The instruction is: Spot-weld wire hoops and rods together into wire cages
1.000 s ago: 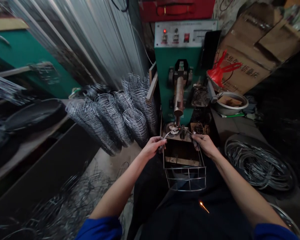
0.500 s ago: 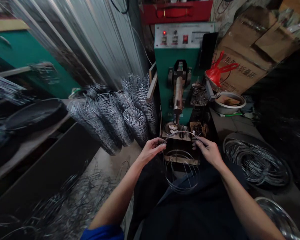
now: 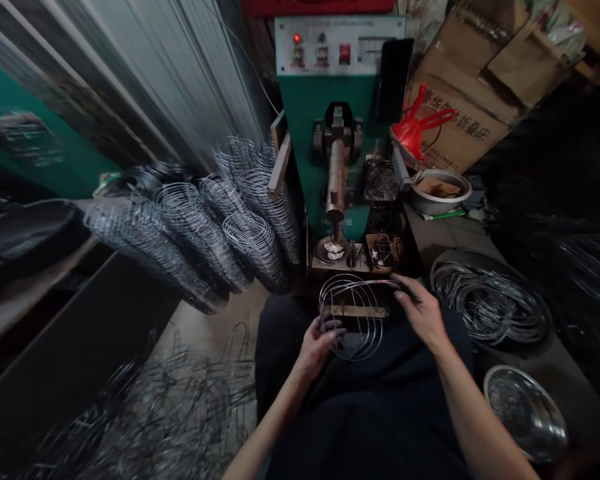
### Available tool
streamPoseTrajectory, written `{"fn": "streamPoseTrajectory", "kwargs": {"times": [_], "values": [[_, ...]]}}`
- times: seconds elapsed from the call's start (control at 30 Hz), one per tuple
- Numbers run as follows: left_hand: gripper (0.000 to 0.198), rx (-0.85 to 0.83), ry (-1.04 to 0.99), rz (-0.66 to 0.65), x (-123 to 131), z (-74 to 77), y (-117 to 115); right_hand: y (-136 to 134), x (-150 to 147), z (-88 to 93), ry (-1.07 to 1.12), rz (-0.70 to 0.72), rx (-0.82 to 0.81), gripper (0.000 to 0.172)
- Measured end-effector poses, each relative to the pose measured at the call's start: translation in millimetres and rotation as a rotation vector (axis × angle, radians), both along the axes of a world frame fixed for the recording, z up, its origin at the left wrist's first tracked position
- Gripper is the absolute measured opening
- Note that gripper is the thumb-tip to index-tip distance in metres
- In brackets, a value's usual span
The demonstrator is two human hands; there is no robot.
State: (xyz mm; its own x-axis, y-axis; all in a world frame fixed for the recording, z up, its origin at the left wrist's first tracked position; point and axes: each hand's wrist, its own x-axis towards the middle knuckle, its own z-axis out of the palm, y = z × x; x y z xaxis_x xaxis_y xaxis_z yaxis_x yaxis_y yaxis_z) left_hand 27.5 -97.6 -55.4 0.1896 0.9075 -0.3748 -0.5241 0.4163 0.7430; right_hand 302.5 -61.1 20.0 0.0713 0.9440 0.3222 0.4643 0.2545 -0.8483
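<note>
Both my hands, left (image 3: pixel 321 341) and right (image 3: pixel 420 312), grip the wire frame (image 3: pixel 353 313) just short of the green welder (image 3: pixel 333 120), coils (image 3: pixel 485 308) crowding right.

**Bench and floor around the welder**

Grey bench (image 3: pixel 445 233) on the right carries a coil of wire rings (image 3: pixel 487 310), a steel bowl (image 3: pixel 525 413) and a grey basin (image 3: pixel 440 193). Floor (image 3: pixel 215 320) on the left is littered with loose wire scraps (image 3: pixel 145 407).

This is a small metalworking workshop. A green welding machine (image 3: pixel 337 127) with red lamps and switches stands in front, stacks of wire frames (image 3: pixel 195 227) lean beside corrugated metal sheeting (image 3: pixel 145 73), coils of wire (image 3: pixel 487 310) lie to one side, loose wire scraps (image 3: pixel 145 407) litter the floor, and cardboard boxes (image 3: pixel 475 87) are piled behind.
</note>
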Motion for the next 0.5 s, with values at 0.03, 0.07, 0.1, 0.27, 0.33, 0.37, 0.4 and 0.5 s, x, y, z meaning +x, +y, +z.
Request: {"fn": "streamPoseTrajectory", "kwargs": {"times": [0.03, 0.07, 0.1, 0.27, 0.33, 0.37, 0.4, 0.5], "values": [[0.069, -0.003, 0.017, 0.025, -0.8, 1.2, 2.7, -9.0, 27.3, -9.6, -0.054, -0.062, -0.03, 0.049], [0.068, 0.001, 0.044, 0.044, -3.0, 1.3, 5.3, -21.4, 60.0, -22.5, -0.134, -0.196, -0.061, 0.053], [0.067, 0.01, 0.079, 0.06, -6.0, 0.1, 7.4, -37.2, 96.0, -38.4, -0.242, -0.365, -0.109, 0.055], [0.07, 0.042, 0.281, 0.105, -13.9, -14.6, 12.3, -148.0, 236.8, -133.5, -0.568, -0.763, -0.684, 0.031], [0.076, 0.041, 0.332, 0.113, -9.5, -15.3, 13.1, -185.8, 248.8, -164.9, -0.531, -0.779, -0.84, 0.031], [0.08, 0.047, 0.356, 0.113, -6.3, -13.6, 13.7, -199.3, 247.5, -177.6, -0.507, -0.767, -0.883, 0.031], [0.083, 0.057, 0.381, 0.109, -2.7, -10.9, 14.5, -208.9, 243.9, -188.2, -0.484, -0.757, -0.909, 0.032], [0.085, 0.106, 0.464, 0.075, 7.0, -1.3, 17.9, -219.0, 234.0, -208.3, -0.537, -0.692, -0.873, 0.037]]}}
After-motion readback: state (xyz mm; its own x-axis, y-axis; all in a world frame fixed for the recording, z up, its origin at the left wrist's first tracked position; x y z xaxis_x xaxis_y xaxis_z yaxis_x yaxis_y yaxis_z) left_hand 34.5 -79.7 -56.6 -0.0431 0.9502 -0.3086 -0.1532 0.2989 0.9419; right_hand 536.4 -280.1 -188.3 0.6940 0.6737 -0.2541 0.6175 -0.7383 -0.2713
